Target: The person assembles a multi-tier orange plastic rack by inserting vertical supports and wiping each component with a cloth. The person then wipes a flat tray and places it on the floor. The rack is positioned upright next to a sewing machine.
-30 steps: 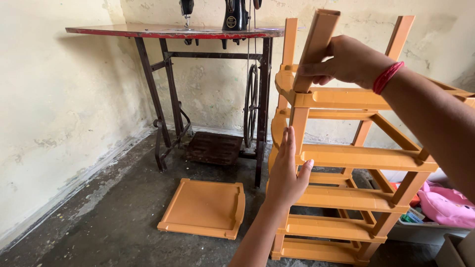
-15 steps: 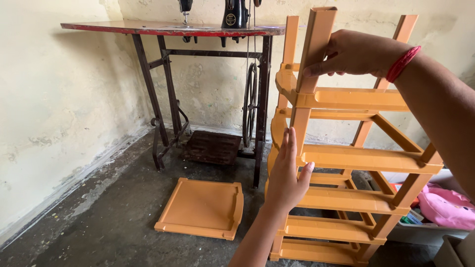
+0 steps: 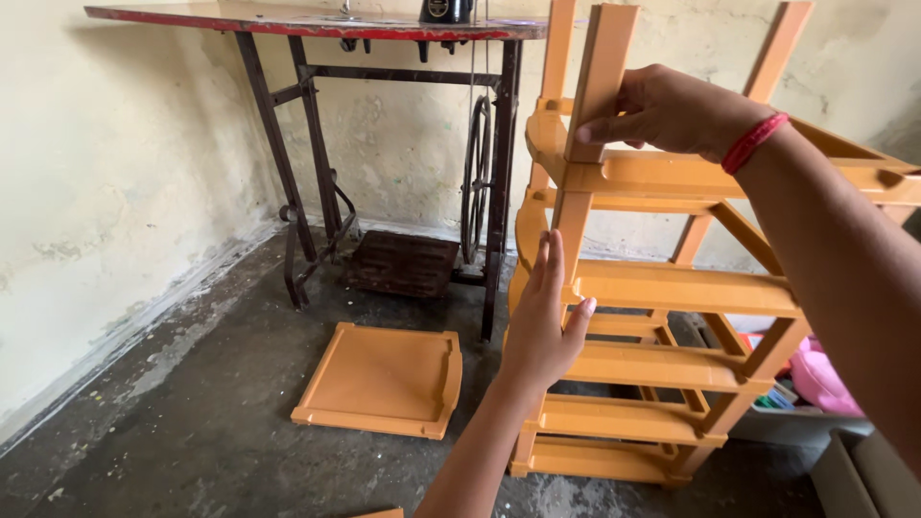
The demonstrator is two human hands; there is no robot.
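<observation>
Concrete floor; orange rack (image 3: 662, 288) upright. Right hand (image 3: 662, 110) grips top post (image 3: 595, 82); left hand (image 3: 542, 326) flat, steadying front leg. Post seating underway; needs downward push.

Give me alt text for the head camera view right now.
A person's right hand grips an orange plastic post at the top corner of an orange tiered rack, while the left hand presses flat against its front upright. A loose orange shelf panel lies on the concrete floor beside a treadle sewing table.
</observation>
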